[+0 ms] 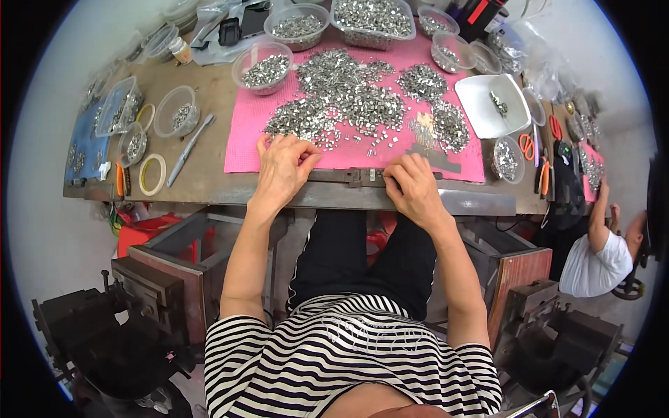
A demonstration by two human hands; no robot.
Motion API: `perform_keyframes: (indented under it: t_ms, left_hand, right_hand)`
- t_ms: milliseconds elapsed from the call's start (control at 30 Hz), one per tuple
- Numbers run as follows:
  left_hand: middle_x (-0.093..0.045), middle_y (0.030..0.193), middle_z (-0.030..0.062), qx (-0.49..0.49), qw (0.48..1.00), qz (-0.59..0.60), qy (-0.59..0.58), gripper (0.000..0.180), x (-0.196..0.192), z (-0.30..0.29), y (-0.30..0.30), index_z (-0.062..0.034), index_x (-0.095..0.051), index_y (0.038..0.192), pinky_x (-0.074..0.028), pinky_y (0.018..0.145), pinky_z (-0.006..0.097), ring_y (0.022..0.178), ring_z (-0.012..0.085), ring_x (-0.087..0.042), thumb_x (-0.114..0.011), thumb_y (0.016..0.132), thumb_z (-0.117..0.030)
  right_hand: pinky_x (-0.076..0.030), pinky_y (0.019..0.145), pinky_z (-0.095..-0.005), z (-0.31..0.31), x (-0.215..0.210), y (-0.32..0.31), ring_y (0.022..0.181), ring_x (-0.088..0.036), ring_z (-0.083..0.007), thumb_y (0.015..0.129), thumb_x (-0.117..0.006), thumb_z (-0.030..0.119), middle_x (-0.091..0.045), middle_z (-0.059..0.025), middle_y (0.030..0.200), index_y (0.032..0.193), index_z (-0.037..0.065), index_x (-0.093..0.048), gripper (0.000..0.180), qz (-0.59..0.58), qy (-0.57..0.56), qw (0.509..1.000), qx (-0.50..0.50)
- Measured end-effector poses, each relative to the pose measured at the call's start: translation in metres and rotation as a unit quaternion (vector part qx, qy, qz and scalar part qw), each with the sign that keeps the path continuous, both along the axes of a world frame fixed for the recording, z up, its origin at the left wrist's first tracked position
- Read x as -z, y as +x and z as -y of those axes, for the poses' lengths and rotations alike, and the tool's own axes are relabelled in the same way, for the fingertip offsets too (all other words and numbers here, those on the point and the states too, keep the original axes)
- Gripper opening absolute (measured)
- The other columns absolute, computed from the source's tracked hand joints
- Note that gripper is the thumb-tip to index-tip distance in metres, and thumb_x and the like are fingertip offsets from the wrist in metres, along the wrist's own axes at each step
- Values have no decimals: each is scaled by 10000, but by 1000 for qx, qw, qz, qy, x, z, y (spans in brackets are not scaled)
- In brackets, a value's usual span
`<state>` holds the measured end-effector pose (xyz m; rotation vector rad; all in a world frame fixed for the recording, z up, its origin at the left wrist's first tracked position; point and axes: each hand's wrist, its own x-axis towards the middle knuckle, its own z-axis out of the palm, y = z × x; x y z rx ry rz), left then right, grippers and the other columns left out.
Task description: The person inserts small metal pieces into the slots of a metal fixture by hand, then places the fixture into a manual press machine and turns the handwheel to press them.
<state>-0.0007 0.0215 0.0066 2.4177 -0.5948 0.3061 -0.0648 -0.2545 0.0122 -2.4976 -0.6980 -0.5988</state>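
Two bare hands work at the near edge of the worktop (209, 182). The left hand (284, 166) has its fingers curled and pressed down on the near rim of the pink mat (245, 143). The right hand (414, 182) pinches small pieces against a dark metal strip (352, 177), whose long axis runs along that near edge. Loose silver metal pieces (348, 101) lie heaped mid-mat; clear tubs (263, 67) line the far edge, and a white square tray (481, 104) sits toward the right edge.

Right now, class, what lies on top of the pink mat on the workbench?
On the pink mat lie heaps of small silvery metal pieces. The left hand rests on its near edge; whatever is under that hand is hidden.
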Motion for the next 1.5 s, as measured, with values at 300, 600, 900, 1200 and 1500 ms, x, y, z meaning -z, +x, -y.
perform_keyframes:
  t_ms: [300,600,900,1200,1500]
  left_hand:
    - [-619,777,16,11,999,-39,-13,90,-3,0,2,-118,-743,832,-327,983,473,853,229,-587,-769,859,-199]
    - [-608,800,5,23,999,-47,3,93,-2,-2,5,-125,-762,893,-331,979,451,850,208,-574,-757,882,-217]
    - [-642,840,-7,2,999,-31,24,51,1,3,2,-124,-729,909,-332,981,442,859,202,-586,-725,902,-175]
    - [-651,864,33,-48,995,21,-82,33,10,18,-6,-102,-688,937,-339,966,439,865,244,-597,-700,907,-108]
    - [-658,896,35,-57,992,38,-105,31,11,17,-13,-99,-678,943,-338,955,431,888,250,-599,-687,914,-107]
  right_hand:
    - [-463,813,-402,-16,-3,33,897,-604,-294,834,-741,26,-637,-84,945,948,60,-688,130,-26,56,997,-38]
    - [-441,829,-407,-63,19,84,931,-586,-276,870,-714,115,-602,-81,911,938,65,-679,92,-19,0,995,-96]
    - [-439,831,-436,-59,10,88,905,-611,-323,911,-661,118,-623,-141,922,918,31,-629,93,-67,-11,993,-95]
    - [-472,787,-447,-23,4,71,837,-620,-357,909,-658,76,-612,-146,890,935,25,-609,75,-104,-25,993,-41]
    - [-519,694,-422,-13,-3,71,785,-653,-333,908,-693,40,-639,-152,898,958,-4,-674,69,-151,99,983,-30]
